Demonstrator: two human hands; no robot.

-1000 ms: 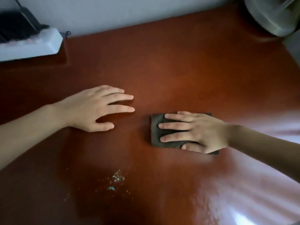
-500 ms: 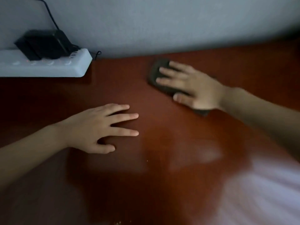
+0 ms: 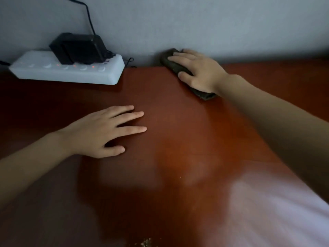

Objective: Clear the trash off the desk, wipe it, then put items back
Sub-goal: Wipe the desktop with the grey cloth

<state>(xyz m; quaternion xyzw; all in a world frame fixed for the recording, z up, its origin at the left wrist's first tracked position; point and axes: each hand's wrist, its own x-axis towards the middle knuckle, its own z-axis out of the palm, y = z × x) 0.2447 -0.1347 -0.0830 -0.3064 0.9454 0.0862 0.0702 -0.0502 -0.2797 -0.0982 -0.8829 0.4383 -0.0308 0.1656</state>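
My cloth (image 3: 171, 65) lies at the desk's (image 3: 178, 139) back edge, touching the wall, under my right hand (image 3: 199, 70), whose fingers are flat and close together. My left hand (image 3: 99, 132) rests flat, fingers spread. Sweeping left could bump the strip (image 3: 67, 72), and I might miss the crumbs (image 3: 146, 242).

A black adapter (image 3: 78, 48) sits on the white power strip (image 3: 67, 73).

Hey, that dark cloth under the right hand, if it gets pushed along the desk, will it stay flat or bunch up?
Probably soft and floppy: the cloth lies thin under the right hand and its far end seems to curl up against the wall. It likely slides easily, since the desk looks smooth and glossy.
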